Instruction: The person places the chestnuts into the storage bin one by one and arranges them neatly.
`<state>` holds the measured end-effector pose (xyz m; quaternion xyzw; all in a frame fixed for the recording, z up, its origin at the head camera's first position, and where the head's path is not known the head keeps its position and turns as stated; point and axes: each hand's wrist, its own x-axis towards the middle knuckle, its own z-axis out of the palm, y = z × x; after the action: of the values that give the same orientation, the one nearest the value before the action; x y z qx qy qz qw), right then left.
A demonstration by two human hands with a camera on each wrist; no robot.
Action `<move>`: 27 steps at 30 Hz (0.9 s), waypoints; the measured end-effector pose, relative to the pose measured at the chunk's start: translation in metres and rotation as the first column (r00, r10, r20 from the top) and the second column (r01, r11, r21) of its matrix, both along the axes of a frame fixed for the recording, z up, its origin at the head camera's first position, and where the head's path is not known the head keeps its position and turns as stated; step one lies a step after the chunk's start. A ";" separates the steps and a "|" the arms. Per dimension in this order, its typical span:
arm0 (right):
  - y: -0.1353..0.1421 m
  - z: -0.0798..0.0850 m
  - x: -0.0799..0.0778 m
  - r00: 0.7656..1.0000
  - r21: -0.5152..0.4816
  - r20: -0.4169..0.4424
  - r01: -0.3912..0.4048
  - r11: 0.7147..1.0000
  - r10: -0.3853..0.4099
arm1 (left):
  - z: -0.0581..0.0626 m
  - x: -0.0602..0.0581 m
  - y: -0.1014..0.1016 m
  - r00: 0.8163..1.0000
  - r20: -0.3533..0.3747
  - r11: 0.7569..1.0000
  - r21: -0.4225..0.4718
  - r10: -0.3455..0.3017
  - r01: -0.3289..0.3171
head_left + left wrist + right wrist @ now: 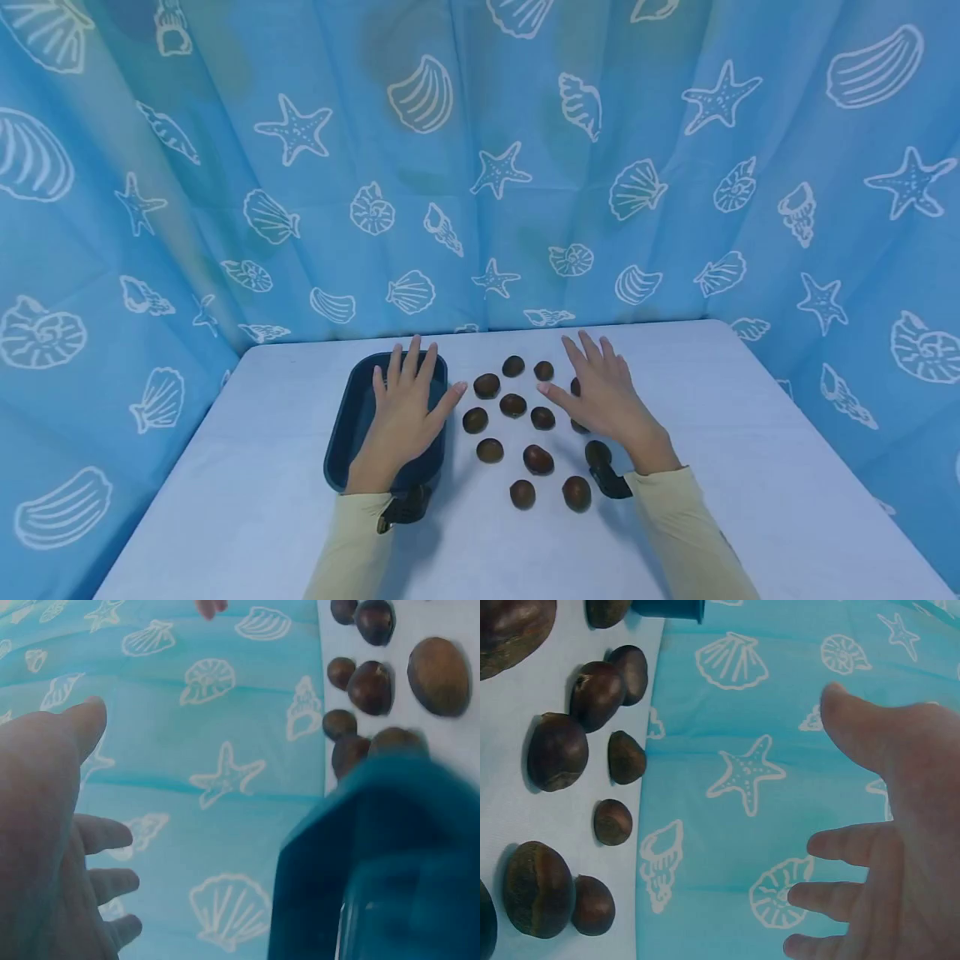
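Note:
My left hand (405, 417) is spread above a dark blue rectangular tray (335, 454), its fingers straight and holding nothing. To the right, my right hand (606, 398) also has its fingers spread, over the right side of a scatter of brown chestnuts (538, 459). That hand and its wrist partly hide some of the nuts. In the left wrist view the tray (315, 847) looms blurred at the lower right, apart from the left hand (45, 817). Several chestnuts (558, 752) lie along the left of the right wrist view, with the right hand (900, 825) at the opposite side.
A white table (225, 500) bears the tray and nuts. Behind it and at both sides hangs a blue curtain (450, 183) with white shells and starfish. Each wrist wears a dark camera mount, the left one (408, 505) close to the tray's near edge.

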<state>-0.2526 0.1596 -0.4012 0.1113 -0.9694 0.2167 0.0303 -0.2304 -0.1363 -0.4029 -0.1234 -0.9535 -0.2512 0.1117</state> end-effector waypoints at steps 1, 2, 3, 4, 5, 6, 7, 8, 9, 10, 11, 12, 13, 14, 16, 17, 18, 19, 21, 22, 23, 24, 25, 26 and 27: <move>0.000 0.002 0.000 1.000 -0.011 -0.010 -0.002 1.000 0.002 | 0.002 0.001 -0.004 1.000 -0.005 1.000 0.009 0.000 0.000; 0.001 0.004 0.002 1.000 -0.025 -0.018 -0.004 1.000 0.003 | 0.005 0.002 -0.009 1.000 -0.006 1.000 0.018 -0.001 0.001; 0.001 0.006 0.003 1.000 -0.042 -0.021 -0.008 0.999 0.007 | 0.007 0.003 -0.014 1.000 -0.005 1.000 0.025 0.002 -0.002; 0.002 0.007 0.004 1.000 -0.058 -0.023 -0.017 0.998 0.016 | 0.009 0.004 -0.020 1.000 -0.010 0.999 0.031 0.009 -0.009; 0.003 0.008 0.005 0.999 -0.076 -0.022 -0.029 0.997 0.028 | 0.009 0.006 -0.025 1.000 -0.017 0.999 0.038 0.016 -0.016; 0.004 0.009 0.006 0.999 -0.095 -0.016 -0.039 0.995 0.038 | 0.009 0.008 -0.031 0.999 -0.025 0.999 0.050 0.022 -0.021; 0.005 0.009 0.007 0.999 -0.116 -0.008 -0.046 0.992 0.045 | 0.008 0.010 -0.037 0.999 -0.030 0.998 0.060 0.028 -0.027; 0.007 0.010 0.007 0.999 -0.138 -0.002 -0.054 0.989 0.055 | 0.006 0.012 -0.043 0.999 -0.034 0.997 0.069 0.036 -0.033; 0.008 0.010 0.007 0.998 -0.160 0.007 -0.059 0.985 0.061 | 0.004 0.014 -0.049 0.998 -0.040 0.996 0.080 0.045 -0.042; 0.010 0.010 0.006 0.998 -0.180 0.014 -0.060 0.982 0.064 | 0.001 0.017 -0.055 0.997 -0.044 0.995 0.089 0.055 -0.051; 0.012 0.010 0.006 0.998 -0.195 0.016 -0.059 0.979 0.064 | -0.002 0.019 -0.061 0.997 -0.046 0.993 0.100 0.066 -0.061; 0.013 0.010 0.006 0.998 -0.211 0.017 -0.056 0.976 0.061 | -0.005 0.022 -0.067 0.996 -0.045 0.991 0.108 0.078 -0.073; 0.015 0.010 0.005 0.998 -0.224 0.018 -0.052 0.973 0.057 | -0.008 0.026 -0.074 0.995 -0.038 0.989 0.117 0.095 -0.090; 0.017 0.010 0.005 0.998 -0.231 0.015 -0.050 0.972 0.055 | -0.010 0.029 -0.080 0.993 -0.029 0.986 0.124 0.117 -0.113; 0.020 0.009 0.005 0.999 -0.240 0.009 -0.041 0.970 0.044 | -0.015 0.037 -0.092 0.987 0.005 0.977 0.141 0.161 -0.160; 0.023 0.009 0.005 0.999 -0.240 0.005 -0.036 0.970 0.038 | -0.017 0.040 -0.097 0.983 0.026 0.972 0.150 0.179 -0.181; 0.025 0.009 0.005 0.999 -0.245 0.003 -0.030 0.969 0.032 | -0.019 0.044 -0.102 0.980 0.046 0.967 0.156 0.195 -0.200; 0.027 0.008 0.005 1.000 -0.247 0.002 -0.022 0.969 0.023 | -0.021 0.047 -0.107 0.976 0.069 0.963 0.164 0.206 -0.215; 0.031 0.007 0.005 1.000 -0.256 0.005 -0.004 0.967 0.006 | -0.024 0.052 -0.115 0.969 0.114 0.955 0.179 0.219 -0.237; 0.033 0.006 0.005 1.000 -0.256 0.010 0.006 0.967 -0.004 | -0.026 0.054 -0.117 0.965 0.140 0.951 0.185 0.223 -0.246; 0.035 0.005 0.005 1.000 -0.261 0.014 0.016 0.965 -0.013 | -0.028 0.055 -0.119 0.960 0.165 0.949 0.187 0.224 -0.253; 0.037 0.004 0.005 1.000 -0.263 0.017 0.024 0.965 -0.020 | -0.031 0.056 -0.121 0.956 0.189 0.948 0.188 0.223 -0.258; 0.038 0.003 0.005 0.999 -0.262 0.022 0.032 0.964 -0.027 | -0.033 0.057 -0.122 0.953 0.209 0.946 0.191 0.220 -0.260; 0.039 0.001 0.006 0.999 -0.261 0.025 0.035 0.965 -0.030 | -0.035 0.057 -0.123 0.950 0.228 0.946 0.194 0.215 -0.261; 0.040 0.000 0.006 0.999 -0.258 0.026 0.039 0.965 -0.034 | -0.037 0.057 -0.123 0.947 0.244 0.946 0.198 0.207 -0.258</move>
<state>-0.2469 0.1993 -0.4016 0.0861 -0.9350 0.3420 0.0382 -0.1731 -0.2595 -0.4402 0.0328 -0.9328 -0.3557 0.0477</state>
